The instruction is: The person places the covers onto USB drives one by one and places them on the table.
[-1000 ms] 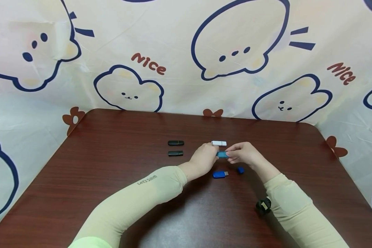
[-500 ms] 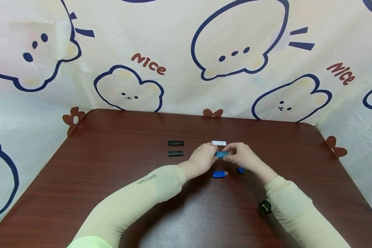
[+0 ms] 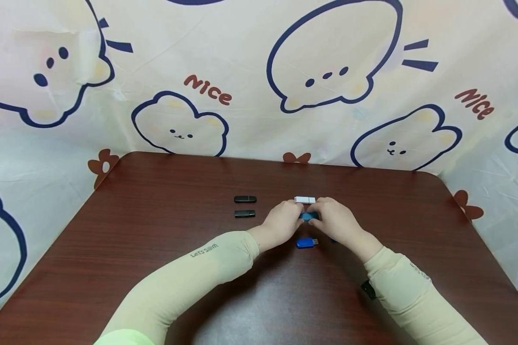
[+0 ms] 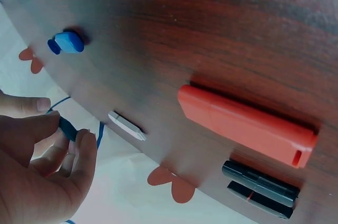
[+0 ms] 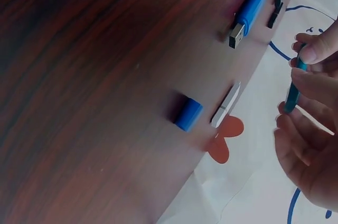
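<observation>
A teal USB stick (image 3: pixel 308 216) is held between both hands, raised off the table in the wrist views. The left hand (image 3: pixel 283 219) pinches its left end. At the other end the right hand (image 3: pixel 336 221) grips it with thumb and fingers, which hide part of it. In front of the hands lies an uncapped blue USB stick (image 3: pixel 304 243), its metal plug pointing right. Its separate blue cap (image 5: pixel 189 114) sits on the table, mostly covered by the right hand in the head view. Just behind the hands is a white USB stick (image 3: pixel 305 200).
Two black USB sticks (image 3: pixel 245 199) lie to the left, one behind the other. A red USB stick (image 4: pixel 243 126) shows in the left wrist view; the left arm seems to hide it from the head view. Printed cloth (image 3: pixel 250 120) hangs beyond the brown table (image 3: pixel 155 268).
The right hand has shifted slightly left and turned further over the teal stick, covering more of the blue cap. The left hand has stayed almost still.
</observation>
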Tool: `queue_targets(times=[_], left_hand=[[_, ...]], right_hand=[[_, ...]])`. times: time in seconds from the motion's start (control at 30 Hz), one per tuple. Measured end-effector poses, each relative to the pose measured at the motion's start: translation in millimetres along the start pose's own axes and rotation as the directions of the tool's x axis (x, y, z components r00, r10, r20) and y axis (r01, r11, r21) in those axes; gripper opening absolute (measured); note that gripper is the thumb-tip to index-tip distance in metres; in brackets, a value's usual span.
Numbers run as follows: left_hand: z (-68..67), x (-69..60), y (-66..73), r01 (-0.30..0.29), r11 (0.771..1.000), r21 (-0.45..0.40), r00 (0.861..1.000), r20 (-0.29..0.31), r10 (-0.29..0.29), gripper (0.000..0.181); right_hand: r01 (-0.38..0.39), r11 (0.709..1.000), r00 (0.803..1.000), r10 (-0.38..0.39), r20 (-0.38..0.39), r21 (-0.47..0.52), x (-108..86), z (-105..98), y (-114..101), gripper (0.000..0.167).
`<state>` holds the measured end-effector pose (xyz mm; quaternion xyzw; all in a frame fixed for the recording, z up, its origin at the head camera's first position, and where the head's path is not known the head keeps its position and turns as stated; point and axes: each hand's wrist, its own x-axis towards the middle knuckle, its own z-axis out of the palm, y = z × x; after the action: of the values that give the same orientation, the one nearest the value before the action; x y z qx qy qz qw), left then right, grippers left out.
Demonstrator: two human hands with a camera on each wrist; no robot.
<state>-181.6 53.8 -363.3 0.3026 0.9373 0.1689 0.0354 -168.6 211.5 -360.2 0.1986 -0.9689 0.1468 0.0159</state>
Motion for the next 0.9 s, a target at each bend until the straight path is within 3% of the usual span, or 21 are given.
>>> queue_targets(times=[0.33,0.53,0.9], left_hand=[[-3.5,-7.0,-9.8,0.031,0.998,0.060,0.998,-0.048,-0.028,0.019],[-4.8,-11.5,-17.7,0.062,0.993,0.104,0.996,-0.073,-0.055,0.023],[-4.7,-15.8,-21.2,0.045,0.994,0.101,0.996,-0.086,-0.037,0.019]], right_hand=[[0.036,0.998,0.999,-0.035,0.006,-0.044,4.3,2.4,5.8,0.020],[-0.015,0.997,0.999,0.019,0.049,-0.072,9.3,6.5,14.5,0.021],[-0.090,0.994,0.985,0.099,0.140,-0.065,14.4,10.4,21.8,0.020]])
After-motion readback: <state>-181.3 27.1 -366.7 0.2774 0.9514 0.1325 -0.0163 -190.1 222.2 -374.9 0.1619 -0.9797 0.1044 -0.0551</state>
